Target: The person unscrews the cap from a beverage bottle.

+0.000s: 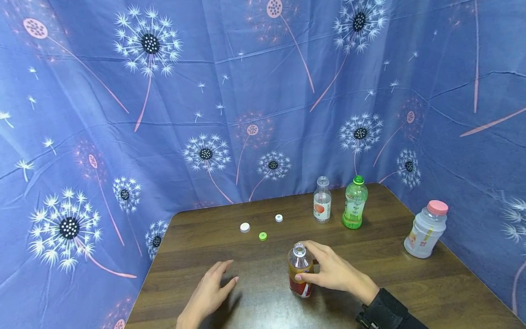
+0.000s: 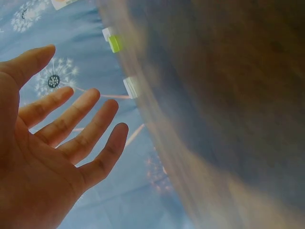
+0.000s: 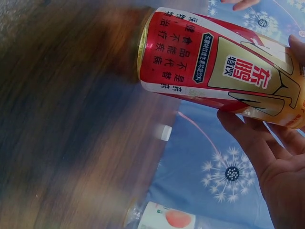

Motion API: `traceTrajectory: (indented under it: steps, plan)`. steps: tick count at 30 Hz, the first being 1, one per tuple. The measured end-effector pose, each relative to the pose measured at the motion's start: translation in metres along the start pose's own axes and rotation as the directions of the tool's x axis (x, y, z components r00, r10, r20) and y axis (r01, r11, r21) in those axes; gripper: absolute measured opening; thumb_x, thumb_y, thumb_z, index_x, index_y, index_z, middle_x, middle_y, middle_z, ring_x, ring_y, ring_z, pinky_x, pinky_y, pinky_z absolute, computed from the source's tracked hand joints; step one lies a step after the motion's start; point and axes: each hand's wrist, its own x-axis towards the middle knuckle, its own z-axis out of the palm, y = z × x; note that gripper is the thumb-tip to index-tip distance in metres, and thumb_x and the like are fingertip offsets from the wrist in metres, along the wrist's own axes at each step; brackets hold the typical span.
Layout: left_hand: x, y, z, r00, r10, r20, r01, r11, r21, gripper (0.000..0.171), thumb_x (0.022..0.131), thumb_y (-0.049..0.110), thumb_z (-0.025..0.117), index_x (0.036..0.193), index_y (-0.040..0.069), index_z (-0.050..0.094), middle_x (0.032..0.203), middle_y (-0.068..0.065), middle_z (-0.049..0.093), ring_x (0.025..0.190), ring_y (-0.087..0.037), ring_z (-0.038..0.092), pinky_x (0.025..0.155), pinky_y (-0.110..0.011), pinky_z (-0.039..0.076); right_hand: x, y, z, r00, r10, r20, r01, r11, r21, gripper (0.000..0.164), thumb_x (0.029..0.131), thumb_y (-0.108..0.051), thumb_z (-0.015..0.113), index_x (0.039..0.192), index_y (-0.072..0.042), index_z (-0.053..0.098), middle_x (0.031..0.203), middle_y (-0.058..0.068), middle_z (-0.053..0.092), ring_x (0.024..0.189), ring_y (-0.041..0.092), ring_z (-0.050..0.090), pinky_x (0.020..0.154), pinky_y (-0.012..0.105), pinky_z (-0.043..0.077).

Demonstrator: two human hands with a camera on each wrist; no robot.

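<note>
My right hand [image 1: 334, 272] grips a beverage bottle [image 1: 297, 266] with a red and gold label, thumb on the near side and fingers around the far side. The bottle stands upright close to the tabletop, its neck uncapped and dark liquid showing inside. In the right wrist view the label of the bottle [image 3: 190, 57] fills the upper part, with fingers [image 3: 248, 138] along its side. My left hand [image 1: 209, 292] hovers to the left of the bottle, holding nothing. Its fingers are spread and nearly straight in the left wrist view.
Behind the bottle lie two white caps [image 1: 244, 227] and a green cap [image 1: 263, 236]. Farther back stand an uncapped clear bottle [image 1: 322, 201] with a fruit label and an uncapped green bottle [image 1: 355, 203]. A pink-lidded jar [image 1: 423, 233] is at right. Blue patterned cloth [image 1: 246, 91] borders the table.
</note>
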Motion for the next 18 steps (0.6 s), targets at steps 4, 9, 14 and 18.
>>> traceTrajectory:
  steps: [4,9,14,18]
  plan:
    - [0.012,0.008,0.003,0.999,0.031,0.032,-0.032,0.999,0.023,0.053,0.101,0.04,0.07,0.144,0.011,0.059,0.134,-0.008,0.066,0.123,-0.031,0.065,0.098,-0.053,0.057,0.0,0.0,0.0,1.0,0.007,0.006,-0.007,1.0,0.017,0.068,0.088,-0.053,0.081,0.143,-0.024,0.053,0.126,-0.013,0.064,0.107,0.005,0.069,0.086,0.028,0.06]
    - [0.03,0.022,0.006,0.993,0.091,0.076,-0.097,0.993,0.068,0.056,0.103,0.048,0.064,0.146,0.013,0.058,0.138,-0.007,0.064,0.127,-0.031,0.064,0.101,-0.053,0.055,0.002,0.0,0.003,1.0,0.002,0.02,-0.003,0.998,0.057,0.066,0.09,-0.048,0.082,0.142,-0.021,0.052,0.125,-0.01,0.063,0.107,0.007,0.069,0.082,0.025,0.061]
    - [0.048,0.038,0.01,0.983,0.148,0.108,-0.159,0.983,0.094,0.059,0.104,0.052,0.061,0.147,0.012,0.058,0.139,-0.009,0.063,0.127,-0.031,0.063,0.101,-0.054,0.055,0.002,0.0,0.006,1.0,0.003,0.011,-0.004,0.999,0.041,0.064,0.09,-0.048,0.082,0.141,-0.025,0.051,0.123,-0.011,0.064,0.105,0.006,0.069,0.08,0.024,0.061]
    - [0.062,0.053,0.014,0.975,0.192,0.111,-0.205,0.972,0.116,0.054,0.103,0.043,0.066,0.147,0.014,0.058,0.138,-0.007,0.064,0.125,-0.029,0.065,0.101,-0.051,0.055,0.0,-0.001,0.005,1.0,0.018,-0.001,-0.018,1.0,0.017,0.067,0.09,-0.05,0.081,0.142,-0.022,0.051,0.125,-0.008,0.064,0.106,0.008,0.07,0.08,0.023,0.061]
